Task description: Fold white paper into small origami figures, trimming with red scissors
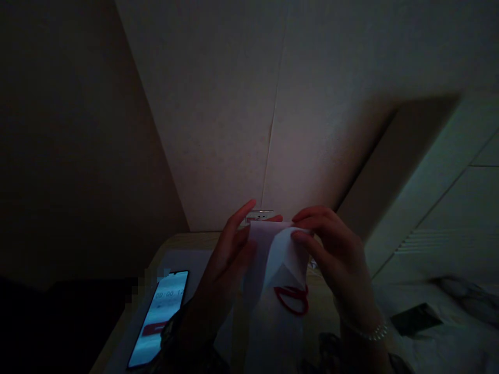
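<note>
The room is dim. Both of my hands hold a sheet of white paper (280, 254) above a small wooden table (183, 242). My left hand (228, 249) grips the sheet's left edge, fingers closed along it. My right hand (335, 249) pinches the top right corner with curled fingers; a bracelet (368, 332) circles that wrist. The paper looks folded, with a diagonal crease near its middle. A red loop shape (292, 298) shows at the lower part of the sheet; I cannot tell whether it lies on or behind the paper.
A lit smartphone (161, 317) lies on the table's left side, showing a timer and a red button. A small pale object (260, 214) sits behind the paper near the wall (241, 104). To the right is a bed (448, 332) with a dark flat item (415, 318) on it.
</note>
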Tool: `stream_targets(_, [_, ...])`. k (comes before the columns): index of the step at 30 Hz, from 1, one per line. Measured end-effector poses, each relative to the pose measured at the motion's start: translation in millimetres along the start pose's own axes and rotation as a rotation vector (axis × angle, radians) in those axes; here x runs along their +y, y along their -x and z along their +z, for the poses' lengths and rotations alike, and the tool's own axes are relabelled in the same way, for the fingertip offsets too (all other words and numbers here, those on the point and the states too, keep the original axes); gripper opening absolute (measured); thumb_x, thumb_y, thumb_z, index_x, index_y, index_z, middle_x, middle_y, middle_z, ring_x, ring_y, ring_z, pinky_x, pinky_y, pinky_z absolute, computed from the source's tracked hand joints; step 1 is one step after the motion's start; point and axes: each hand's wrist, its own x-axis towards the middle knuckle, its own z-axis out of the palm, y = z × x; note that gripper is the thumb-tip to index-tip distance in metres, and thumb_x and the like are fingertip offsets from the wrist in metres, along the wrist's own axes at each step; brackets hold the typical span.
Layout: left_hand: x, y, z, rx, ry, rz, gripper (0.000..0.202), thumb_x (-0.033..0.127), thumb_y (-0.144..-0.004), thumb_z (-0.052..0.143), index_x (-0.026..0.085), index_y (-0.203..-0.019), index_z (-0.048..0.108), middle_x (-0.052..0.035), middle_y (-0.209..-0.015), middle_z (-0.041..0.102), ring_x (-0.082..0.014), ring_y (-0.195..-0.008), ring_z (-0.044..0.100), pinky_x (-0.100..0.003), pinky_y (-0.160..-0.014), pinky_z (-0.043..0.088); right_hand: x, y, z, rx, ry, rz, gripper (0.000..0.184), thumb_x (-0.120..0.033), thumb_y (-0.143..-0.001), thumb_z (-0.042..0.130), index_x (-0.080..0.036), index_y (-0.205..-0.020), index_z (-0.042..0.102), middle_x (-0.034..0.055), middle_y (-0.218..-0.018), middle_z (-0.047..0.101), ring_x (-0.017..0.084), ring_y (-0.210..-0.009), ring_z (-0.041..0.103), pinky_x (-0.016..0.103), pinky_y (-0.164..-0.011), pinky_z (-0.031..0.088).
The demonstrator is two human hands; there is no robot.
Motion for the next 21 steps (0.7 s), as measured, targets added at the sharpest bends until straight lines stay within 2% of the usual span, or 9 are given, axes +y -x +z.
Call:
stream_targets(2, [0.6,1.4,4.3,0.020,-0.014,0.023,0.035,0.037,-0.093,0.059,0.032,-0.128,0.062,-0.0037,-0.121,0.073,-0.0167,-0.100,0.071,-0.023,-0.084,0.052,-0.3,0.4,1.5,0.023,0.029,0.005,0.010,-0.018,-0.087,0.068,-0.025,-0.079,0.067,0.0010,-0.093,0.060,0.018,-0.089,0.057,0.029,-0.076,0.045])
stream_targets(4, [0.8,2.2,8.4,-0.012,-0.010,0.046,0.033,0.042,-0.092,0.060,0.030,-0.122,0.066,-0.0036,-0.123,0.072,-0.0190,-0.108,0.068,-0.025,-0.089,0.051,-0.3,0.7,2.1,0.035,0.036,0.002,0.009,-0.018,-0.086,0.068,-0.025,-0.080,0.067,0.0019,-0.094,0.059,0.019,-0.090,0.056,0.030,-0.075,0.045])
stream_targets(6, [0.6,2.3,11.7,-0.013,-0.013,0.067,0.031,0.039,-0.089,0.064,0.028,-0.118,0.067,-0.0042,-0.121,0.073,-0.0194,-0.107,0.068,-0.024,-0.088,0.052,-0.4,0.7,2.3,0.036,0.037,-0.003,0.010,-0.016,-0.085,0.068,-0.025,-0.082,0.067,0.0020,-0.094,0.059,0.019,-0.090,0.056,0.031,-0.074,0.045])
stream_targets(10, [1.4,1.0,12.9,0.096,-0.095,0.074,0.020,0.027,-0.087,0.066,0.025,-0.107,0.071,-0.0028,-0.105,0.077,-0.0134,-0.085,0.070,-0.019,-0.077,0.053,-2.2,0.6,2.9,0.030,0.056,-0.022,0.012,-0.014,-0.085,0.069,-0.026,-0.083,0.067,0.0004,-0.092,0.059,0.018,-0.089,0.056,0.029,-0.073,0.043])
stream_targets(14, [4.2,-0.1,8.1,0.102,-0.256,0.062,0.017,0.024,-0.089,0.063,0.028,-0.101,0.074,0.0021,-0.088,0.075,-0.0091,-0.070,0.065,-0.014,-0.060,0.048,-4.7,0.7,3.9,0.028,0.047,-0.043,0.011,-0.016,-0.085,0.070,-0.026,-0.085,0.066,-0.0005,-0.092,0.059,0.017,-0.090,0.055,0.029,-0.075,0.042])
stream_targets(17, [5.0,0.3,6.1,0.106,-0.266,0.041,0.018,0.024,-0.090,0.061,0.029,-0.102,0.073,0.0038,-0.075,0.071,-0.0083,-0.060,0.061,-0.014,-0.054,0.045,-5.7,1.3,3.4,0.038,0.039,-0.006,0.011,-0.018,-0.085,0.070,-0.026,-0.091,0.064,-0.0007,-0.091,0.060,0.017,-0.086,0.055,0.028,-0.071,0.043])
stream_targets(19, [4.9,0.6,6.5,0.104,-0.247,0.022,0.019,0.024,-0.090,0.061,0.028,-0.104,0.072,0.0031,-0.073,0.072,-0.0089,-0.057,0.060,-0.016,-0.052,0.045,-5.8,2.1,2.0,0.048,0.041,0.052,0.012,-0.021,-0.085,0.069,-0.027,-0.095,0.064,-0.0010,-0.089,0.060,0.017,-0.081,0.056,0.027,-0.068,0.043])
stream_targets(21, [4.9,0.9,7.5,0.105,-0.244,0.027,0.019,0.024,-0.089,0.061,0.027,-0.104,0.073,0.0007,-0.081,0.075,-0.0104,-0.058,0.061,-0.018,-0.054,0.047,-5.6,2.8,0.0,0.052,0.033,0.109,0.011,-0.025,-0.087,0.067,-0.027,-0.097,0.064,-0.0010,-0.088,0.062,0.017,-0.079,0.057,0.026,-0.065,0.044])
